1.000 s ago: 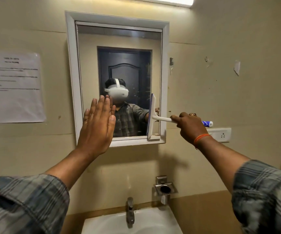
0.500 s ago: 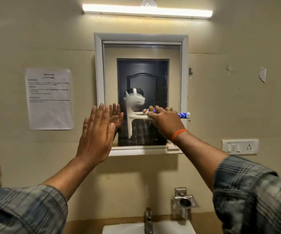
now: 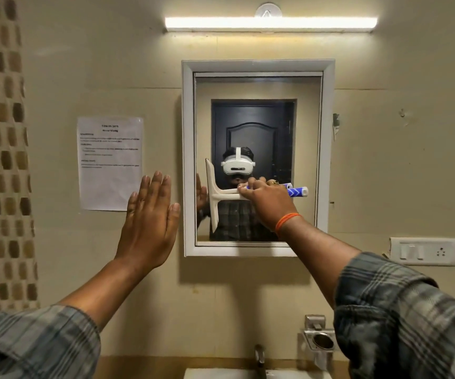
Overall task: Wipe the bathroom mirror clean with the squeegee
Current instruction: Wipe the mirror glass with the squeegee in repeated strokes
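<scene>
A long light (image 3: 271, 24) glows on the wall above the mirror (image 3: 257, 110). A paper (image 3: 110, 163) with small print hangs on the wall to the left; its words are too blurry to read. A switch plate (image 3: 424, 251) sits to the right. Down low are a tap (image 3: 260, 356) and a sink (image 3: 256, 374).

The left hand (image 3: 149, 224) is flat and up, its fingers straight and close together, just left of the mirror frame. It holds nothing.

The right hand (image 3: 268, 205) has its fingers curled around the squeegee (image 3: 216, 196). The squeegee is white with a blue end on the handle. Its blade stands upright on the left part of the glass.
</scene>
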